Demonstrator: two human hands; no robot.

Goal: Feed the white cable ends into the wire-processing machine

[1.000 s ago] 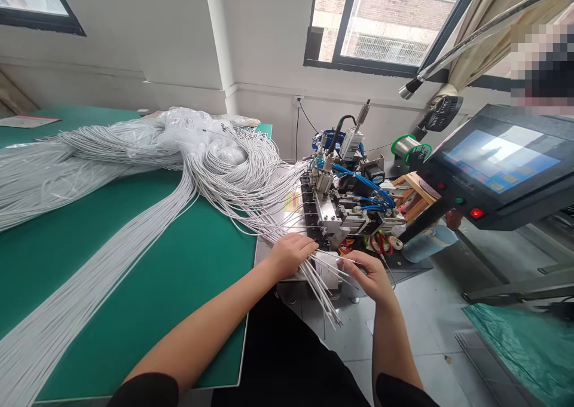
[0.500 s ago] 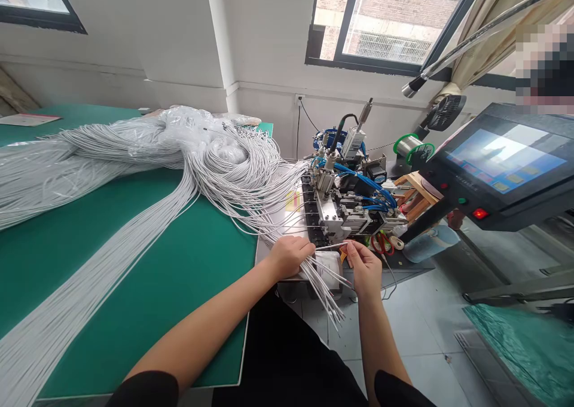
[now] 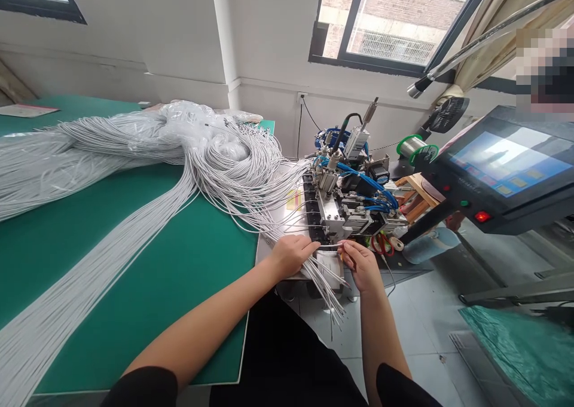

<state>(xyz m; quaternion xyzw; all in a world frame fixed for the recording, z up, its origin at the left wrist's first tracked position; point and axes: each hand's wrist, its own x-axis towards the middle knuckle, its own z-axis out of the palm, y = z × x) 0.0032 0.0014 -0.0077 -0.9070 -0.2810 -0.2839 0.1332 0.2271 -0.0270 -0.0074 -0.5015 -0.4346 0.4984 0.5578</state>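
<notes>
Your left grip [image 3: 290,256] is closed round the cable bundle [image 3: 319,280], your right grip [image 3: 362,268] pinching 1 white cable [image 3: 330,245] stretched between the 2, machine [image 3: 330,208] just beyond both; slackening the left could let ends below it splay and tangle.

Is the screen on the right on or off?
On: the screen shows blue with yellow blocks, and the red button below it glows.

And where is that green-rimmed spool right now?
In the head view, the green-rimmed spool is right of centre, between the blue-tubed machine and the lit screen.
</notes>
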